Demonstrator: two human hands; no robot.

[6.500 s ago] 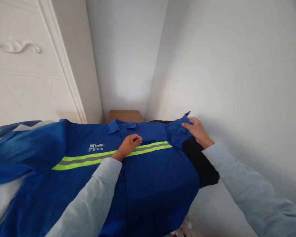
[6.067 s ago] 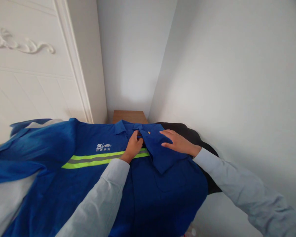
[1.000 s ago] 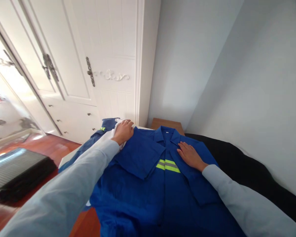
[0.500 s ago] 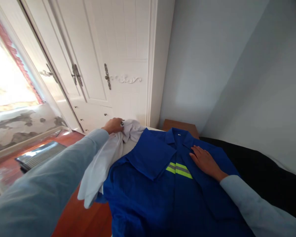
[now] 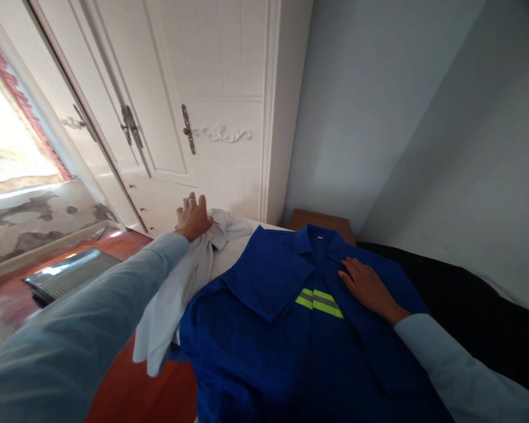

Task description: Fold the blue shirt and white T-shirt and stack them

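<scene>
A blue work jacket (image 5: pixel 255 346) with a yellow-green and grey reflective stripe lies spread out in front of me, collar at the far end. One of its sleeves is folded across the chest. My right hand (image 5: pixel 367 286) rests flat on the jacket's right front, just below the collar. To the left, a crumpled white garment (image 5: pixel 171 299) hangs over the edge of the surface. Over its far end is my left hand (image 5: pixel 194 217), fingers spread and raised; whether the palm touches the cloth is hidden.
A white wardrobe (image 5: pixel 229 70) stands right behind the surface. A brown wooden piece (image 5: pixel 321 221) is in the corner by the grey wall (image 5: pixel 357 117). Black cloth (image 5: pixel 462 299) lies to the right. On the red floor (image 5: pixel 145 388) at left is a flat ribbed object (image 5: pixel 77 273).
My left hand has let go of the white garment and opened, moving slightly left and up. The garment has shifted a little left. My right hand stays on the jacket.
</scene>
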